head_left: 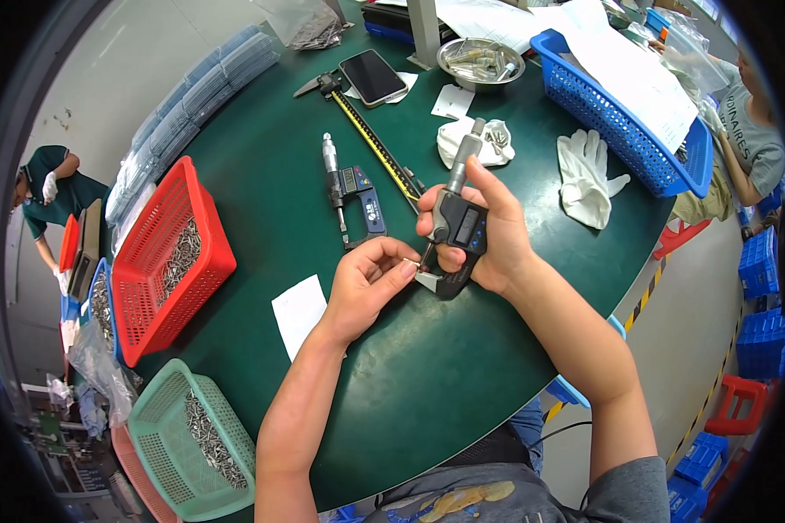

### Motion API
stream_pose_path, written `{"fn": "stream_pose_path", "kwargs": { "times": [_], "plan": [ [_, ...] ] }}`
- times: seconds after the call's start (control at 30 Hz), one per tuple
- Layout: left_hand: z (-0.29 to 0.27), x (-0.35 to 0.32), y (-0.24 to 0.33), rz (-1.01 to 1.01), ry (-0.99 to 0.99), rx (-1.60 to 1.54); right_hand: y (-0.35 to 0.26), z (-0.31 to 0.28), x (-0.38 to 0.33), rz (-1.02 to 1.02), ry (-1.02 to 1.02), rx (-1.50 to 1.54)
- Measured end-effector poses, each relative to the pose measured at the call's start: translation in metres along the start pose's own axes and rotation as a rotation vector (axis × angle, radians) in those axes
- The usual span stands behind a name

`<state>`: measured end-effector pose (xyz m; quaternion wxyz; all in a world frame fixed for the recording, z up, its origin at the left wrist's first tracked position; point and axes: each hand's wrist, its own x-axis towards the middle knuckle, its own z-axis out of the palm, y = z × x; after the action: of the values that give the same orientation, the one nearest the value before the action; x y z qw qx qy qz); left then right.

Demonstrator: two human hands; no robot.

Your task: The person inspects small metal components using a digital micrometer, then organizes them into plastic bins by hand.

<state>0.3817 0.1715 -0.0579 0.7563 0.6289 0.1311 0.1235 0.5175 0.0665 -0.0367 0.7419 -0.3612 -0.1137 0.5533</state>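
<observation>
My right hand (504, 234) is wrapped round a digital micrometer (450, 207), tilted with its thimble up and its frame toward me. My left hand (362, 292) pinches a small metal part (412, 262) by the micrometer's jaws; the fingertips mostly hide it, and I cannot tell whether the jaws touch it. Left of my right hand, a second digital micrometer (372, 212) lies on the green table (410, 375). Beyond it lies a long caliper (371, 135) with a yellow scale. A white paper (299, 315) sits beside my left wrist.
Small metal parts fill a red basket (209, 209) and a green basket (170, 375) at the left. Farther back are a phone (372, 77), a metal bowl (475, 83), white gloves (584, 174) and a blue basket (615, 122). Other people stand at both sides.
</observation>
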Motion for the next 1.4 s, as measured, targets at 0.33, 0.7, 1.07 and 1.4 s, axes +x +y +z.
{"fn": "stream_pose_path", "kwargs": {
  "times": [0.33, 0.7, 1.07, 1.4],
  "plan": [
    [-0.008, 0.003, -0.008, 0.054, -0.014, -0.009, -0.002, 0.002, 0.002, 0.032, -0.058, 0.074],
    [0.028, 0.097, 0.051, 0.486, 0.078, 0.963, 0.002, 0.02, -0.023, -0.021, -0.366, 0.167],
    [0.029, 0.141, 0.039, 0.685, 0.157, 1.206, -0.008, 0.014, -0.021, -0.082, -0.366, 0.381],
    [0.047, -0.055, 0.021, 0.301, 0.599, 0.991, 0.017, 0.016, -0.018, -0.292, -0.26, -0.183]
  ]
}}
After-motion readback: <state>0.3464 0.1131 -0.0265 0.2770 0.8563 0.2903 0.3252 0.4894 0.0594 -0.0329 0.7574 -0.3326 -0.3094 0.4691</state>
